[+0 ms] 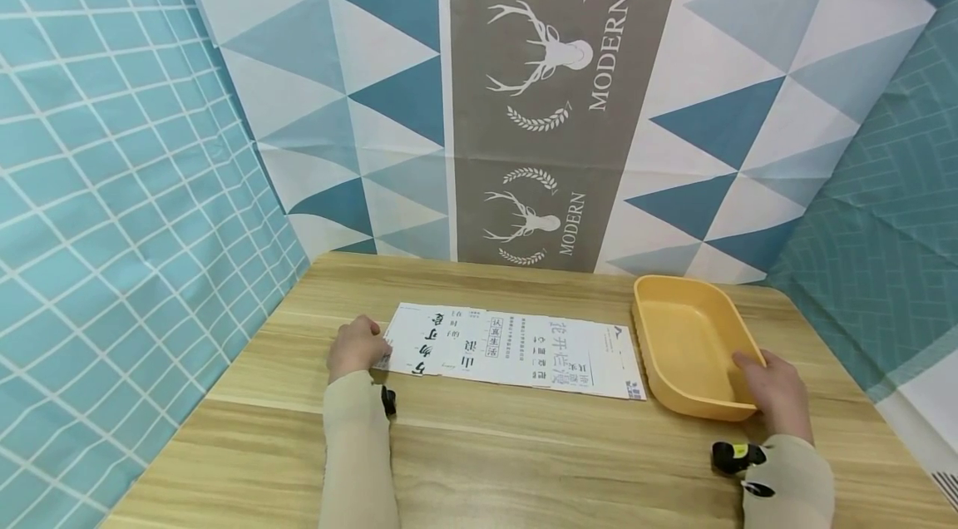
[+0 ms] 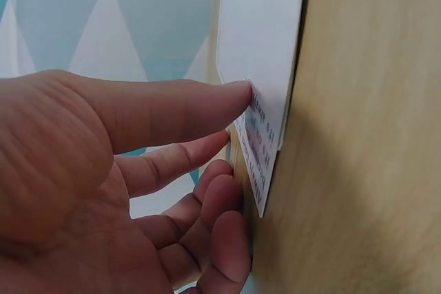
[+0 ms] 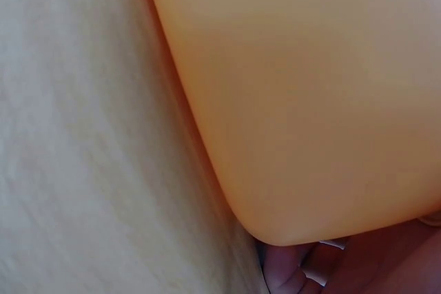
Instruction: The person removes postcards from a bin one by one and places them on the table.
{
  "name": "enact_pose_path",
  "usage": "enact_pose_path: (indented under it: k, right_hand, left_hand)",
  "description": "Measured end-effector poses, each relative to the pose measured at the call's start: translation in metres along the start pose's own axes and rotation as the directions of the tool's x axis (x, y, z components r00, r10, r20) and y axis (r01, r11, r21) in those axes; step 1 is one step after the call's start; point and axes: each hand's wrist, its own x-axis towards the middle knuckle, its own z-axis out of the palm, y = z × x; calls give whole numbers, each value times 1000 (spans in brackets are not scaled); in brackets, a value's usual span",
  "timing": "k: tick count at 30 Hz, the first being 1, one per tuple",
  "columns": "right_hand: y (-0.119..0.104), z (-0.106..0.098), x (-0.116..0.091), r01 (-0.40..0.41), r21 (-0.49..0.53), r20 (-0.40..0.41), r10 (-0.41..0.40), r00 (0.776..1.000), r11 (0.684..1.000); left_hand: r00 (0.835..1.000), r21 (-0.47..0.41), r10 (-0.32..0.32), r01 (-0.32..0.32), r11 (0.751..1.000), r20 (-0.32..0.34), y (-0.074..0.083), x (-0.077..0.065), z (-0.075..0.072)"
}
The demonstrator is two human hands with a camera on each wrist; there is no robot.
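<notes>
White cards [image 1: 441,342] printed with black and grey lettering lie in a row on the wooden table, edge to edge or overlapping. At the row's left end is my left hand [image 1: 355,346]. In the left wrist view, the thumb of my left hand [image 2: 172,111] lies on the end card [image 2: 265,39], with the index fingertip close by its edge and the other fingers curled. My right hand [image 1: 778,392] grips the near right corner of a yellow plastic tray [image 1: 692,404], thumb over the rim. Its outer wall [image 3: 296,135] fills much of the right wrist view, the fingers mostly hidden behind it.
The tray stands just right of the card row on the wood-grain table [image 1: 524,462]. Patterned cloth [image 1: 554,213] with deer heads hangs behind the table. Blue tile-patterned cloth [image 1: 112,221] covers the left side, and teal cloth [image 1: 891,246] the right.
</notes>
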Motion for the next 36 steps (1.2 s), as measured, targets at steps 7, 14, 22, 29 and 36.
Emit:
enact_pose_path:
  k: [7, 14, 22, 29, 36]
  right_hand:
    - [-1, -1, 0, -4, 6, 0, 4, 1000, 1000]
    - [-6, -3, 3, 19, 13, 16, -19, 1000, 1000]
    - [-6, -2, 2, 34, -21, 11, -33, 999, 999]
    - [-4, -3, -1, 14, 6, -1, -14, 1000, 1000]
    - [-2, -5, 0, -18, 31, 14, 18, 1000, 999]
  left_hand:
    - [999, 72, 5, -3, 997, -32, 0, 1, -2]
    - [999, 41, -34, 36, 999, -38, -4, 1, -2]
    - [998, 42, -46, 48, 998, -43, -6, 2, -1]
    - [998, 27, -48, 49, 998, -34, -5, 0, 1]
    - [998, 43, -39, 41, 998, -47, -2, 4, 0]
